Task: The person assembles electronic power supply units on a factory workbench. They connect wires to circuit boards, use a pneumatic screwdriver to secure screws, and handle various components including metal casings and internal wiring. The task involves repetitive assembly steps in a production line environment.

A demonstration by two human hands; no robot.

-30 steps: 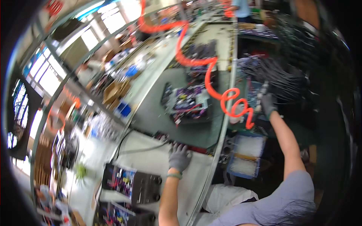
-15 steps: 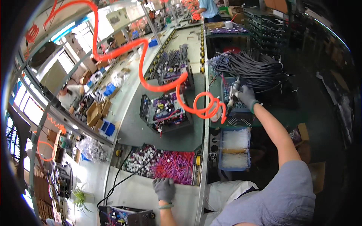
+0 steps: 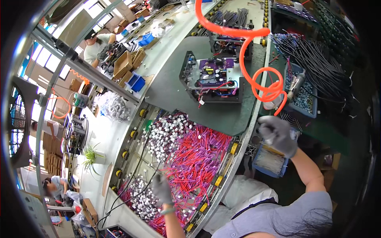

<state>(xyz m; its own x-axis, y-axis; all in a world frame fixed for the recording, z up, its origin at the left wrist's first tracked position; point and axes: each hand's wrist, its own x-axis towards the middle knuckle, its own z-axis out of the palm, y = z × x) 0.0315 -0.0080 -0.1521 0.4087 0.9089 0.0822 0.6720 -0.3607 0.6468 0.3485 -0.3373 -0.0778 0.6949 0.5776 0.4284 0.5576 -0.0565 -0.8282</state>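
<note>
My left hand, in a grey glove, is over a heap of white-plug connectors and red-and-purple wires; its fingers are blurred. To the right, my gloved right hand is raised beside the metal rail, fingers loosely bent and apart, with nothing seen in it. A powered hand driver on the coiled orange hose rests against a blue bin of small screws. Beyond the heap, an open black chassis with a purple circuit board sits on a dark green board.
Long black cables are piled at the far right. A blue tray of clear pieces stands below my right hand. Black cords cross the heap. A metal frame post rises at left; people work beyond it.
My right hand has left the driver and drawn back toward me. The view has shifted. More of the wire heap shows near my left hand, where a pale surface was.
</note>
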